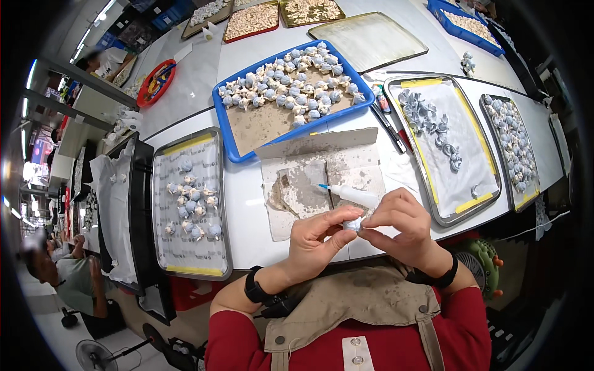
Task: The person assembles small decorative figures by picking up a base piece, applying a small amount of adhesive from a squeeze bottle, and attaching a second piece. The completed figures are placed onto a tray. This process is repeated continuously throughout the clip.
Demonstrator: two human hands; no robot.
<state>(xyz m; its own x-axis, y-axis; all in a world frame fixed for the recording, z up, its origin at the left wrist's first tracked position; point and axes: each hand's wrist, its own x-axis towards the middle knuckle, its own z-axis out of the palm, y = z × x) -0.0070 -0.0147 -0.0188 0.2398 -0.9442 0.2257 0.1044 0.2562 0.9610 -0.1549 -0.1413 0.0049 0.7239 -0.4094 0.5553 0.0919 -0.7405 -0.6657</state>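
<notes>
Between my hands is a small pale blue and white figure piece [352,224]. My left hand [314,240] pinches it between thumb and fingers from the left. On its other side, the fingertips of my right hand [401,224] close on it too. Just beyond my fingers, a white squeeze bottle with a blue tip [351,195] lies on a stained, folded cardboard sheet [297,185]. A paper-lined tray [162,216] at the left carries several blue and cream figures [193,206]. To the right, a taped tray [479,133] holds loose grey-blue curled pieces [427,114].
Behind the cardboard stands a blue tray [230,133] of similar figures. A bare metal tray [371,40] lies at the back. Far right is another filled tray [510,142]. Pens [388,128] lie beside the taped tray. A red bowl [156,83] sits back left. Another person [71,278] sits at left.
</notes>
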